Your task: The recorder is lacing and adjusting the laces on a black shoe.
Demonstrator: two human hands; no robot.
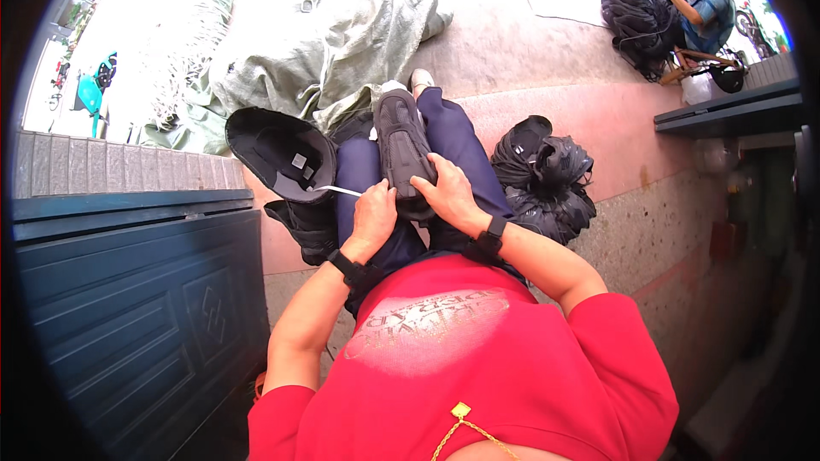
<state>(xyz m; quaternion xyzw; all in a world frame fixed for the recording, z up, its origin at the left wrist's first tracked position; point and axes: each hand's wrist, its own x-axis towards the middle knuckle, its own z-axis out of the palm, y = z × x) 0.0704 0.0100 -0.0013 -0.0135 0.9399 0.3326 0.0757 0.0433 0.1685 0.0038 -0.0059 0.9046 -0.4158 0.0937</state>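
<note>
A black shoe [403, 132] lies lengthwise across my lap, with what looks like its dark grooved sole facing up. My left hand [376, 218] is closed at the near left edge of the shoe. A thin white strip or tool [339, 190] sticks out leftward from its fingers; its kind is unclear. My right hand [450, 196] grips the near right side of the shoe, thumb on top and fingers along the edge. Left of my legs a black shoe upper [278, 149], open side showing, rests above more dark uppers [303, 230].
Bundled black shoe uppers [547, 175] lie on the floor right of my legs. Pale green woven sheeting [316, 60] spreads ahead. Blue panelled doors [145, 290] stand at left, another blue door edge [726, 111] at right. Another person [707, 17] sits far right beside a dark pile [636, 17].
</note>
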